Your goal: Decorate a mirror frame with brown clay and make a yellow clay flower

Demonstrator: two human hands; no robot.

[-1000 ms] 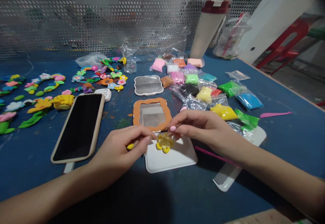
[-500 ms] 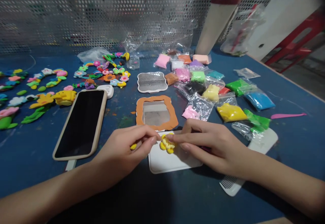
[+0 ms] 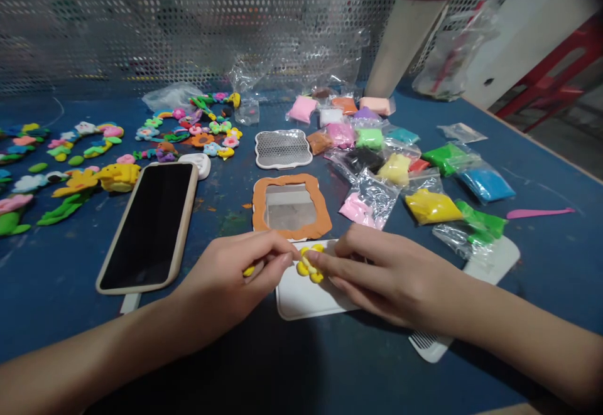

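A yellow clay flower (image 3: 305, 267) with pale yellow clay across its middle lies on a white rectangular board (image 3: 301, 302). My left hand (image 3: 249, 277) is closed, thumb and forefinger together at the flower's left edge. A small yellow clay piece (image 3: 249, 271) shows inside its curled fingers. From the right, my right hand (image 3: 386, 274) bends over the board with its fingers closed together. Its fingertips press on the flower's right side and cover part of it. Just behind the board lies a mirror frame (image 3: 260, 214) covered with orange clay.
A phone (image 3: 151, 233) lies left, with colourful clay figures (image 3: 117, 177) behind it. Bagged clay packets (image 3: 431, 206) spread at the back right. A white comb (image 3: 499, 261) lies under my right forearm, near a pink tool (image 3: 539, 213). A tumbler (image 3: 409, 32) stands behind.
My right fingertips have shifted on the flower, and the hand's fingers have drawn closer together. The pale strip now lies differently across the flower. My left hand has stayed nearly still.
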